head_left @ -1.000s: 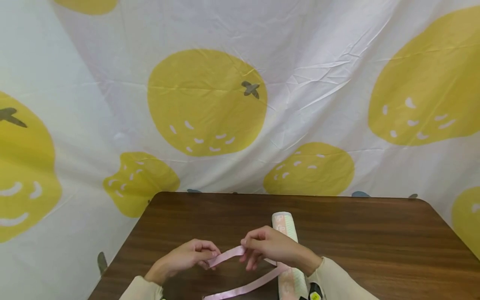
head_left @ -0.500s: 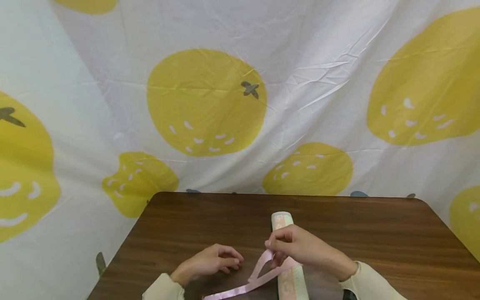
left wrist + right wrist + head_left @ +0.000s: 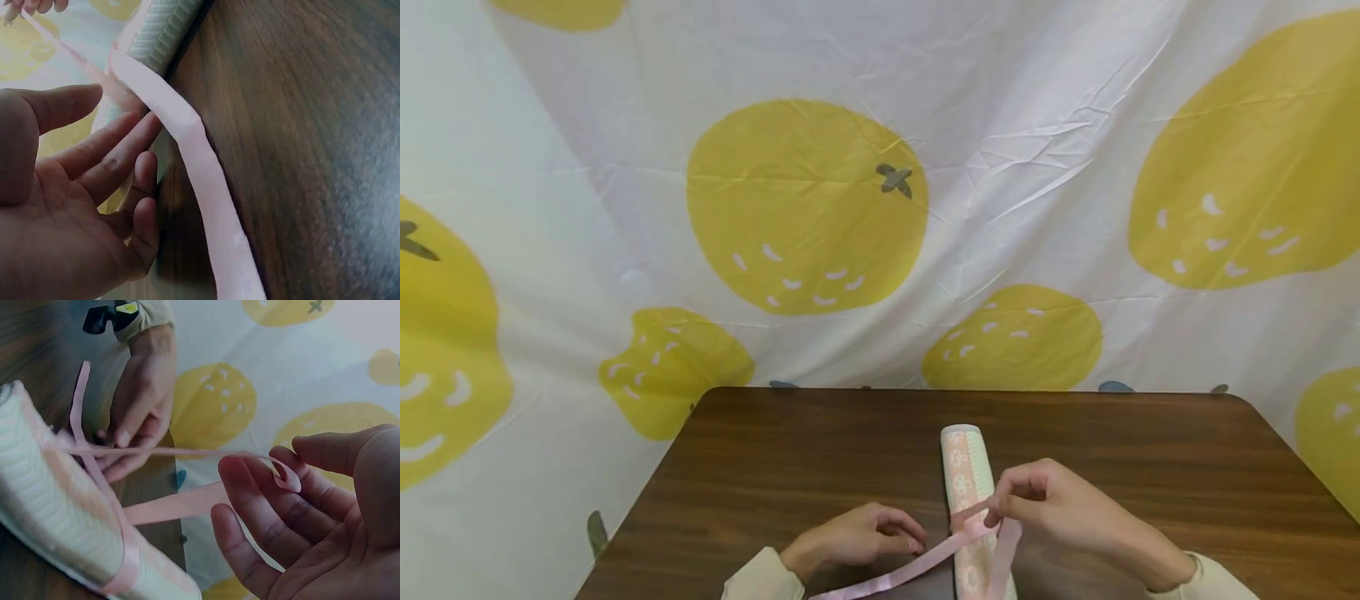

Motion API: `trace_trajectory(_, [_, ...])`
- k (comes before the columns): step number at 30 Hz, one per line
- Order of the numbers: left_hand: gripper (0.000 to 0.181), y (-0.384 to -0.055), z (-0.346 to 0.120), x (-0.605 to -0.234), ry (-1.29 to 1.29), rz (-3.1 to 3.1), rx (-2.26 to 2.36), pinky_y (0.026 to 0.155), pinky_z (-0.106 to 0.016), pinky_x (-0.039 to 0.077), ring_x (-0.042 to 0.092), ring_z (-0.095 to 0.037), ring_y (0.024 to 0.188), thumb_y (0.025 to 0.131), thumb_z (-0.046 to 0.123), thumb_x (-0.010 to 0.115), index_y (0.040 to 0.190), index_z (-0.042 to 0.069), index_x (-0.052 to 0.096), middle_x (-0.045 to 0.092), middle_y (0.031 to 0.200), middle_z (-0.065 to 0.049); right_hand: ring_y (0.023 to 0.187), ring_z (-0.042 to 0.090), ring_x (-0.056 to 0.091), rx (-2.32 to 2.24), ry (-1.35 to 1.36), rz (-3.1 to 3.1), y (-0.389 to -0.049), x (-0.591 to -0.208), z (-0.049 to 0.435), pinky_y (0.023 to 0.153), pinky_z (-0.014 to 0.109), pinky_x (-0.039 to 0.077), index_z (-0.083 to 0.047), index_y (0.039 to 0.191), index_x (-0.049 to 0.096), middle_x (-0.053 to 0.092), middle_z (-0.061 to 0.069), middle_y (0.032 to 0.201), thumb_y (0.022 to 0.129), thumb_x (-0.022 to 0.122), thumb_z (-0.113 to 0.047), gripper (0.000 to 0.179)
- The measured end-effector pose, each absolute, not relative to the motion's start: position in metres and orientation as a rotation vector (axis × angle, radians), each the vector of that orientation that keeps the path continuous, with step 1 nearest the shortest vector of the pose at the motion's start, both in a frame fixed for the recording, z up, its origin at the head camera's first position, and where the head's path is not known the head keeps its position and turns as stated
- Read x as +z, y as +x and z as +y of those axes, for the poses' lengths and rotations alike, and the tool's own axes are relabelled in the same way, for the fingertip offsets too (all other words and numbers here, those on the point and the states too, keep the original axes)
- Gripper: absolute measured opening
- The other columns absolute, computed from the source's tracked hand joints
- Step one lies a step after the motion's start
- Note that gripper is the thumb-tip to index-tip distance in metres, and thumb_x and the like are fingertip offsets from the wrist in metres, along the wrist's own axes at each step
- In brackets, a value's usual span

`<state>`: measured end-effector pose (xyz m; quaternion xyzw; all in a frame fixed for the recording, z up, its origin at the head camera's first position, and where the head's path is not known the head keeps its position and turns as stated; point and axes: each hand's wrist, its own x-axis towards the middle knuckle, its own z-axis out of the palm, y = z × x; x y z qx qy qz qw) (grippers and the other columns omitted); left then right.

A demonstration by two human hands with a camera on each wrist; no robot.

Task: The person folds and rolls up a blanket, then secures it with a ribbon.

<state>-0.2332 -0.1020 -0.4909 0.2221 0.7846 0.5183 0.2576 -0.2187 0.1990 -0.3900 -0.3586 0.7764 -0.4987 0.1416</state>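
A rolled towel [image 3: 964, 479], pale green and white with a pink patterned band, lies lengthwise on the table. Around it passes a pink ribbon [image 3: 917, 568], one tail trailing toward the near left. My right hand [image 3: 1067, 508], right of the roll, holds the other length, drawn over the towel; in the right wrist view this ribbon [image 3: 169, 451] bends round between the fingers. Left of the roll, my left hand [image 3: 861, 537] has loosely bent fingers and grips nothing. Its fingertips are close to the trailing ribbon [image 3: 206, 169] in the left wrist view; contact is unclear.
The dark wood table [image 3: 1150, 467] has rounded far corners. Behind it hangs a white cloth [image 3: 1000, 100] printed with yellow fruit. A black device with a yellow mark [image 3: 112, 317] is worn at my left wrist.
My left hand has let go of the ribbon and moved right, toward the roll. The right hand has carried its ribbon length rightward across the towel.
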Motion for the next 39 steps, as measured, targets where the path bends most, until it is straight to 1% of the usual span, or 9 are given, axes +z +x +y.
trace_trajectory(3, [0.020, -0.231, -0.100, -0.491, 0.593, 2.096, 1.419, 0.075, -0.019, 0.044, 0.057, -0.004, 0.086, 0.092, 0.013, 0.066, 0.110, 0.008, 0.074, 0.072, 0.100, 0.001, 0.089, 0.011, 0.067, -1.488, -0.957, 2.225, -0.216, -0.393, 0.211, 0.078, 0.026, 0.053, -0.009, 0.089, 0.068, 0.074, 0.007, 0.090, 0.099, 0.059, -0.015, 0.015])
trace_trajectory(8, [0.017, -0.228, -0.100, -0.489, 0.626, 2.121, 1.356, 0.065, -0.016, 0.041, 0.053, -0.002, 0.076, 0.089, 0.012, 0.070, 0.105, 0.010, 0.076, 0.067, 0.089, 0.009, 0.086, 0.008, 0.065, -1.580, -0.864, 2.147, -0.215, -0.402, 0.233, 0.074, 0.025, 0.052, -0.002, 0.093, 0.063, 0.072, 0.003, 0.089, 0.097, 0.060, -0.011, 0.010])
trace_trajectory(13, [0.011, -0.226, -0.099, -0.488, 0.634, 2.150, 1.313, 0.058, -0.015, 0.034, 0.047, 0.000, 0.067, 0.088, 0.014, 0.072, 0.095, 0.008, 0.077, 0.063, 0.077, 0.012, 0.093, 0.015, 0.070, -1.710, -0.895, 2.008, -0.218, -0.416, 0.254, 0.081, 0.025, 0.054, 0.011, 0.099, 0.051, 0.074, 0.004, 0.094, 0.098, 0.052, 0.002, 0.009])
trace_trajectory(16, [0.011, -0.226, -0.100, -0.490, 0.649, 2.141, 1.325, 0.058, -0.015, 0.033, 0.046, 0.000, 0.067, 0.090, 0.015, 0.071, 0.091, 0.005, 0.076, 0.064, 0.076, 0.009, 0.090, 0.016, 0.071, -1.764, -0.903, 1.943, -0.220, -0.425, 0.265, 0.080, 0.029, 0.056, 0.015, 0.103, 0.047, 0.074, 0.004, 0.095, 0.098, 0.046, 0.007, 0.010])
trace_trajectory(21, [0.018, -0.228, -0.104, -0.491, 0.651, 2.035, 1.400, 0.060, -0.016, 0.034, 0.048, -0.001, 0.066, 0.094, 0.015, 0.065, 0.093, -0.002, 0.071, 0.073, 0.084, -0.015, 0.089, 0.017, 0.070, -1.805, -0.706, 1.877, -0.219, -0.436, 0.282, 0.080, 0.035, 0.058, 0.008, 0.111, 0.049, 0.072, 0.007, 0.097, 0.100, 0.041, 0.006, 0.014])
trace_trajectory(23, [0.020, -0.229, -0.107, -0.491, 0.640, 2.010, 1.415, 0.059, -0.016, 0.033, 0.048, -0.002, 0.065, 0.095, 0.014, 0.064, 0.095, -0.005, 0.070, 0.072, 0.081, -0.017, 0.087, 0.017, 0.069, -1.803, -0.601, 1.872, -0.219, -0.439, 0.286, 0.079, 0.035, 0.058, 0.003, 0.113, 0.052, 0.071, 0.008, 0.096, 0.101, 0.041, 0.002, 0.017])
trace_trajectory(29, [0.020, -0.231, -0.115, -0.490, 0.536, 2.025, 1.490, 0.057, -0.019, 0.043, 0.061, -0.007, 0.061, 0.094, 0.011, 0.065, 0.094, -0.009, 0.067, 0.066, 0.069, -0.001, 0.083, 0.017, 0.068, -1.779, -0.514, 1.818, -0.218, -0.455, 0.300, 0.076, 0.034, 0.058, 0.005, 0.117, 0.054, 0.069, 0.010, 0.097, 0.102, 0.037, 0.001, 0.024])
trace_trajectory(33, [0.020, -0.232, -0.123, -0.491, 0.461, 2.069, 1.480, 0.050, -0.021, 0.042, 0.062, -0.009, 0.056, 0.094, 0.013, 0.065, 0.091, -0.006, 0.068, 0.066, 0.066, 0.000, 0.080, 0.016, 0.068, -1.760, -0.491, 1.827, -0.217, -0.468, 0.310, 0.072, 0.031, 0.058, 0.010, 0.117, 0.055, 0.069, 0.010, 0.096, 0.101, 0.036, 0.002, 0.027])
trace_trajectory(39, [0.019, -0.233, -0.134, -0.496, 0.428, 2.101, 1.472, 0.047, -0.021, 0.042, 0.062, -0.010, 0.054, 0.093, 0.016, 0.067, 0.090, -0.002, 0.071, 0.067, 0.067, -0.001, 0.076, 0.014, 0.066, -1.744, -0.376, 1.809, -0.214, -0.481, 0.322, 0.069, 0.029, 0.057, 0.007, 0.113, 0.061, 0.067, 0.007, 0.091, 0.101, 0.040, -0.001, 0.025])
